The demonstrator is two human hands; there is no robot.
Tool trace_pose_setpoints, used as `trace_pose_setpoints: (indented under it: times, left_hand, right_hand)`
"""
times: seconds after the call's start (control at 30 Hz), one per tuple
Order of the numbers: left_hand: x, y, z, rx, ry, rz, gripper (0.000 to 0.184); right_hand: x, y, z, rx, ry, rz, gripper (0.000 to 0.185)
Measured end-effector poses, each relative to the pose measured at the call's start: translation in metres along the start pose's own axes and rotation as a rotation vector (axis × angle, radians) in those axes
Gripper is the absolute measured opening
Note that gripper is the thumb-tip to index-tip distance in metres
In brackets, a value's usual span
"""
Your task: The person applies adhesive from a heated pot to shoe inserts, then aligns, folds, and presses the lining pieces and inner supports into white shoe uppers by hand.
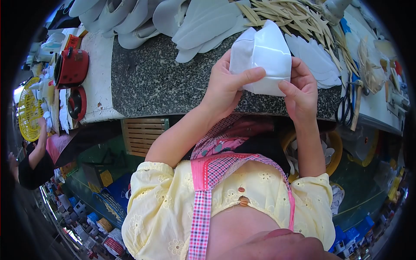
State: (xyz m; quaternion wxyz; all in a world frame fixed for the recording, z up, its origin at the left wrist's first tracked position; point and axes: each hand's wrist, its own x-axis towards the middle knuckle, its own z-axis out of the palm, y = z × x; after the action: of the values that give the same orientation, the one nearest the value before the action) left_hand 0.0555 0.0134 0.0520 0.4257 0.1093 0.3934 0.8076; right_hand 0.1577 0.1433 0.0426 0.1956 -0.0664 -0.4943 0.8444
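Observation:
Both hands hold a white, glossy shoe upper (271,54) above the front part of the dark speckled slab. My left hand (229,82) is closed on its left side, with the thumb across the front face. On the right edge, my right hand (299,89) pinches the piece near its lower corner, thumb in front and fingers behind. The upper is folded or curved, with a seam line down it. Its back side is hidden from me.
The speckled slab (151,78) bears white shoe uppers (134,17), flat white pieces (208,30) and beige strips (294,15). Black scissors (345,106) and a wooden-handled hammer (356,108) lie at right. A red pot (71,67) stands left; another person's arm (40,141) is beyond.

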Motion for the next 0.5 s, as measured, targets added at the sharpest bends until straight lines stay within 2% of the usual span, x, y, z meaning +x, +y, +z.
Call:
trace_pose_setpoints:
  times: [0.27, 0.37, 0.5]
  left_hand:
    - [-0.012, -0.002, 0.001, 0.372, 0.003, 0.266, 0.054]
    - [-0.014, -0.002, -0.001, 0.340, 0.030, 0.211, 0.057]
    - [-0.011, -0.003, -0.003, 0.416, -0.008, 0.247, 0.056]
  right_hand:
    - [-0.004, 0.002, -0.003, -0.002, -0.025, -0.016, 0.041]
    - [-0.006, 0.001, 0.001, -0.034, -0.015, -0.026, 0.040]
    - [-0.007, 0.001, 0.004, -0.173, -0.021, -0.024, 0.037]
